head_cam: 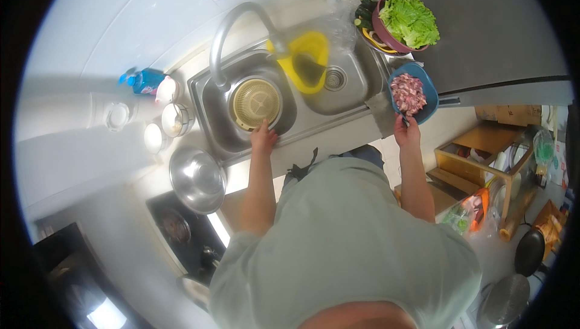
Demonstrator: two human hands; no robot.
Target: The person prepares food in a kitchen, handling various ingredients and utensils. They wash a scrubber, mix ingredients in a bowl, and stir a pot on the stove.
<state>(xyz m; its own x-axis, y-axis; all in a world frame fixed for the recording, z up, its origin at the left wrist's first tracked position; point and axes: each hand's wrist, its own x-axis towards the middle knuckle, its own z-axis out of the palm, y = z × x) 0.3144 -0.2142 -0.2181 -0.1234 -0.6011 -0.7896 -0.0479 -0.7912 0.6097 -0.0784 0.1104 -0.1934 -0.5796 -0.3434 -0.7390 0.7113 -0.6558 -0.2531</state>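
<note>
In the left basin of a double stainless-steel sink [312, 124] sits a cream plastic strainer basket [257, 102], with a paler rim showing around it. My left hand [264, 139] grips the near edge of this basket. On the right, my right hand [406, 132] holds the near rim of a blue plastic bowl [430, 89]. Chopped raw meat [408, 93] fills much of the bowl. Something small and dark shows at my right fingertips, too unclear to name. A yellow plastic basin [319, 53] with something dark inside it rests across the divider, beneath the curved faucet [215, 53].
Lettuce [410, 19] fills a mauve bowl [383, 30] at the back right, beside cucumbers [364, 14]. A steel bowl [198, 179], white cups [155, 138] and a blue pump bottle [147, 81] stand left. A grey refrigerator [489, 34] borders the right side.
</note>
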